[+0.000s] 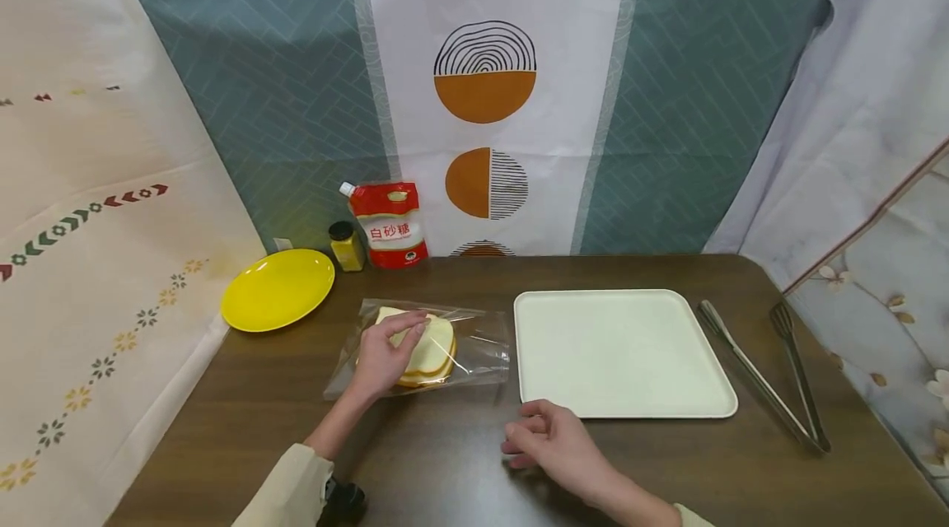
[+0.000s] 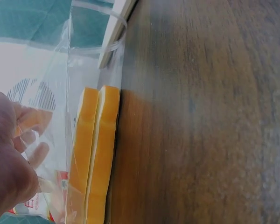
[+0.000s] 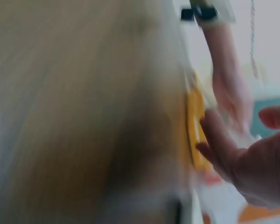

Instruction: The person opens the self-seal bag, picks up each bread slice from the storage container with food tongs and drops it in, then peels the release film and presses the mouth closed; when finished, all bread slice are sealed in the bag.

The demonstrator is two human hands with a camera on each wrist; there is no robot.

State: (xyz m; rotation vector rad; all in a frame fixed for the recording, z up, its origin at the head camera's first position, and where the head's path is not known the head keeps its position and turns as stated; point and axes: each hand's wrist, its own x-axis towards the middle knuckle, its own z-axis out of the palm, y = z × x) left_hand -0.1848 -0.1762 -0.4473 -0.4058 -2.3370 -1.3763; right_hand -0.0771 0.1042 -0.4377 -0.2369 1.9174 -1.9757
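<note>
A clear plastic bag (image 1: 482, 350) with slices of bread (image 1: 433, 346) inside lies left of centre on the table. My left hand (image 1: 387, 350) is over the bag, thumb and fingertips brought together at its upper film. In the left wrist view, two orange-crusted bread slices (image 2: 102, 154) lie stacked under raised film, and the left hand (image 2: 11, 158) shows beside it, partly through the plastic. My right hand (image 1: 556, 445) hovers near the front left corner of the white tray (image 1: 623, 354), fingers loosely bent and holding nothing. The right wrist view is blurred around the right hand (image 3: 261, 163).
A yellow plate (image 1: 278, 290) stands at the back left. Beside it are a small jar with a black lid (image 1: 346, 247) and a red and white pouch (image 1: 388, 226). Metal tongs (image 1: 771, 387) lie right of the tray. Curtains (image 1: 296, 99) hang behind the table.
</note>
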